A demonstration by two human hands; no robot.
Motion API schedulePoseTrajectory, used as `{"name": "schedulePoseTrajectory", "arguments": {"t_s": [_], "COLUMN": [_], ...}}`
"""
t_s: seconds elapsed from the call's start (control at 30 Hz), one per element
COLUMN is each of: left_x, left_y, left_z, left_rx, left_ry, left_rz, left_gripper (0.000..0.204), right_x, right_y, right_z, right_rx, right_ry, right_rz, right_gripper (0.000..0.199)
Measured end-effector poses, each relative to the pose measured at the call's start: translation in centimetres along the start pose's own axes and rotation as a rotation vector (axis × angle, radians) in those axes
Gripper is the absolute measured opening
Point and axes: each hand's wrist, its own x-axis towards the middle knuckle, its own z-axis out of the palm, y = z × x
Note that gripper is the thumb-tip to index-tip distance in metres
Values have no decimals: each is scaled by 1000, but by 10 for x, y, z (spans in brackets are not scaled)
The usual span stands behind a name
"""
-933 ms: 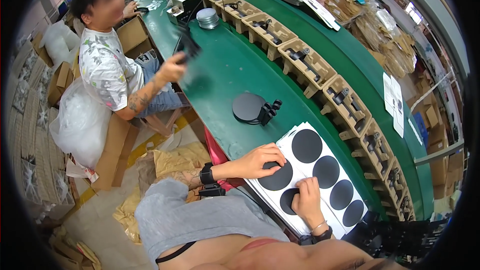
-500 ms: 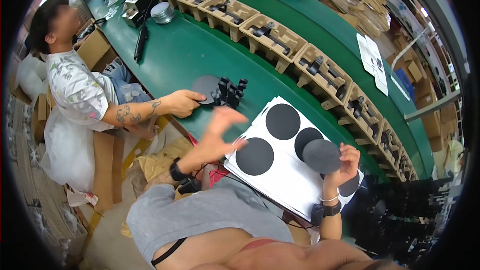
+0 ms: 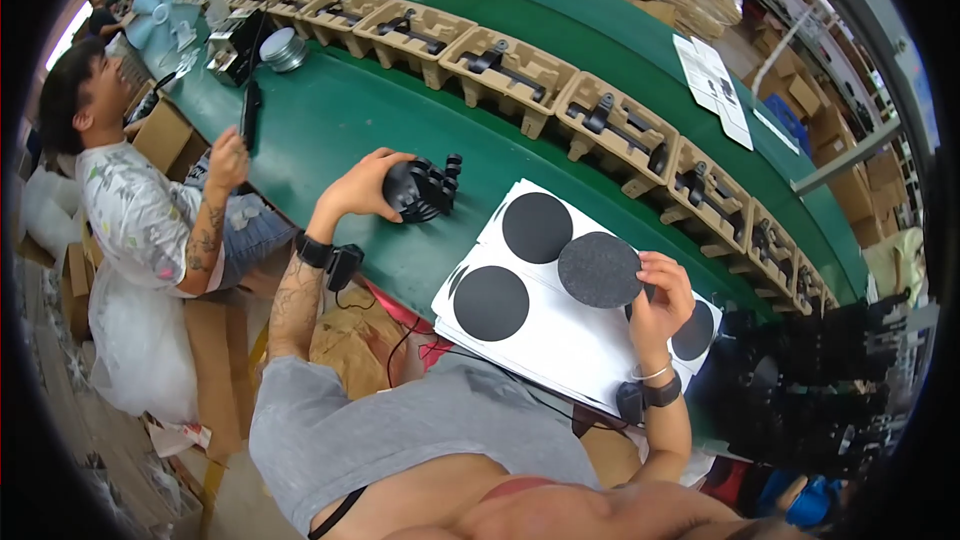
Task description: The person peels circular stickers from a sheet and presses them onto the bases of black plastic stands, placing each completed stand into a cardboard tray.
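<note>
My left hand (image 3: 362, 185) reaches over the green table, its thumb and fingers curled round the edge of a stack of black round bases (image 3: 412, 198) with stubby posts on their right side. In my right hand (image 3: 664, 292), a dark grey round pad (image 3: 598, 270) is pinched by its right edge. The pad is tilted above white sheets (image 3: 560, 350) that carry black discs. One black disc (image 3: 537, 227) lies at the far side of the top sheet, another (image 3: 491, 303) at its near left. A further disc (image 3: 692, 332) shows partly beyond my right wrist.
A row of brown moulded pulp trays (image 3: 508, 70) holding black parts curves along the green table (image 3: 330, 110). At the left sits a co-worker (image 3: 130, 200), one hand raised near a black tool (image 3: 250, 115). Round metal discs (image 3: 284, 50) are stacked at the far left.
My left hand has moved left and taken hold of the black bases. The co-worker's hand has let go of a dark disc there and drawn back. My right hand has turned the pad.
</note>
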Motion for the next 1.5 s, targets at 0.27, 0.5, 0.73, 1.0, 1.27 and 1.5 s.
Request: {"name": "schedulePoseTrajectory", "arguments": {"t_s": [0.27, 0.5, 0.73, 1.0, 1.27, 1.5], "left_x": [-59, -33, -16, -13, -12, -13], "left_y": [46, 197, 208, 199, 200, 195], "left_z": [-18, -5, 25, 29, 30, 25], "left_rx": [-612, -1843, -1690, -1599, -1585, -1628], "left_ry": [502, 203, 166, 175, 159, 160], "left_rz": [-16, 244, 431, 456, 425, 461], "left_gripper": [105, 99, 89, 91, 95, 88], "right_x": [24, 54, 44, 43, 45, 53], "right_y": [-60, -101, -86, -78, -83, -89], "right_z": [-8, 45, 80, 84, 87, 93], "right_rx": [160, 855, 928, 903, 809, 766], "right_ry": [-54, -210, -162, -187, -135, -164], "right_rz": [208, 710, 732, 697, 668, 703], "right_gripper": [13, 10, 9, 10, 10, 12]}}
